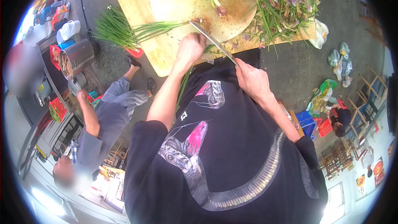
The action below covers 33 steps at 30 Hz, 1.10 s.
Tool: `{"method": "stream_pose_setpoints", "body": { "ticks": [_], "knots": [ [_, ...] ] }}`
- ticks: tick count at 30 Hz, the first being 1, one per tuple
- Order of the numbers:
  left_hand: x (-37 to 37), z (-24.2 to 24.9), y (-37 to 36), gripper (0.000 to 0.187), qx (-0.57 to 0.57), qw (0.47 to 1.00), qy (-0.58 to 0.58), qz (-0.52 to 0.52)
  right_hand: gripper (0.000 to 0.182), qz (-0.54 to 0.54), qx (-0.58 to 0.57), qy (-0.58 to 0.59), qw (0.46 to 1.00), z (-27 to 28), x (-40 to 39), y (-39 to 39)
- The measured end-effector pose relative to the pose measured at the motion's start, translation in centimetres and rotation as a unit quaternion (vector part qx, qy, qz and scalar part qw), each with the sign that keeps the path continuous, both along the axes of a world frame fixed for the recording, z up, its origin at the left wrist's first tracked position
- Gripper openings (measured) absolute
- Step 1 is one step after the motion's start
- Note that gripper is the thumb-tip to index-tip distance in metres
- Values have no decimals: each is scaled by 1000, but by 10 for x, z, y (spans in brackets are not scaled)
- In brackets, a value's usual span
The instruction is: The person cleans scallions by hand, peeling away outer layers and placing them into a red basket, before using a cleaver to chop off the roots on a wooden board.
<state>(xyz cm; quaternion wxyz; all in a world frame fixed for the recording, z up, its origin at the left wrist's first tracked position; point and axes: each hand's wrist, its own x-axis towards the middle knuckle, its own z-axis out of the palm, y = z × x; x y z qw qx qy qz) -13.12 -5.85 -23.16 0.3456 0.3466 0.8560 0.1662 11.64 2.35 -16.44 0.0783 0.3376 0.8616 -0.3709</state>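
Note:
My right hand (253, 79) is closed round the handle of a knife (215, 43), whose long blade slants up and left over the board, its tip by the root end of some spring onions (159, 28). My left hand (191, 50) is closed at the front edge of the board, left of the blade. Long green leaves of a spring onion (184, 86) hang from beneath that hand towards my lap; its fingers hide the rest. Farther up on the round pale cutting board (178, 0) lies another spring onion with a reddish bulb (219, 11).
A heap of trimmings (286, 6) covers the right of the wooden board (163, 64). At its left is a bunch of spring onions (112, 27). A person (110, 108) stands at left near a steel pot (78, 59). Plastic bags (342, 64) and a blue crate (305, 123) lie right.

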Motion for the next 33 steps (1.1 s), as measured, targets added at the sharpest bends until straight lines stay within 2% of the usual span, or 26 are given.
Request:
{"method": "stream_pose_setpoints", "body": {
  "ticks": [18,24,30,33],
  "knots": [
    [11,0,3,45,-15,999,-29,31,29,21,-44,-37,998,2,3,13],
    [13,-3,4,43,-6,1000,-23,21,29,34,-57,-49,997,-13,-1,17],
    [13,-5,-4,41,19,999,-30,36,28,34,-22,-55,998,-21,-1,12],
    [4,-2,-13,39,26,996,-68,55,20,31,1,-38,999,-19,7,15]
  ]
}}
